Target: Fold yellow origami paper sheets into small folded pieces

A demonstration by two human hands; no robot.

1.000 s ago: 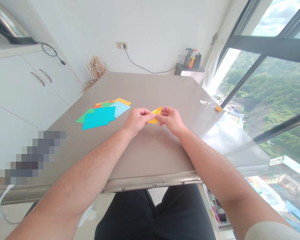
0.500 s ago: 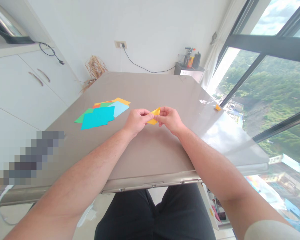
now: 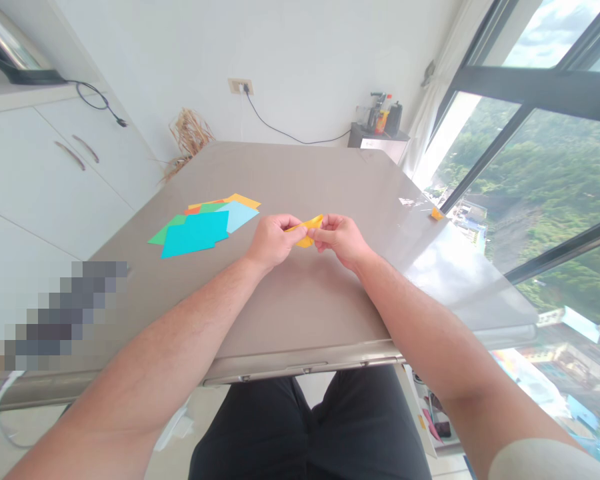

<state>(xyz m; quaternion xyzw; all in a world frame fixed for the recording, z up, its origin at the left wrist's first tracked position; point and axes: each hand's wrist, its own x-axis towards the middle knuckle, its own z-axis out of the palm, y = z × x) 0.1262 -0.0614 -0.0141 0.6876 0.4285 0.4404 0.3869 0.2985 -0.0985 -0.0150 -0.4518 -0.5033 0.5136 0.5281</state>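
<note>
A small folded yellow paper (image 3: 307,231) is pinched between both hands just above the middle of the grey table (image 3: 300,300). My left hand (image 3: 271,241) grips its left end with thumb and fingers closed. My right hand (image 3: 341,238) holds its right end the same way, fingers curled. The two hands almost touch.
A fan of coloured paper squares (image 3: 200,227), teal, green, light blue and orange, lies left of my hands. A small orange scrap (image 3: 436,214) sits near the table's right edge by the window. White cabinets (image 3: 40,180) stand to the left. My legs are under the near edge.
The yellow paper looks flatter and more closed between the fingers than one second ago. Both hands stayed in place with small finger movements.
</note>
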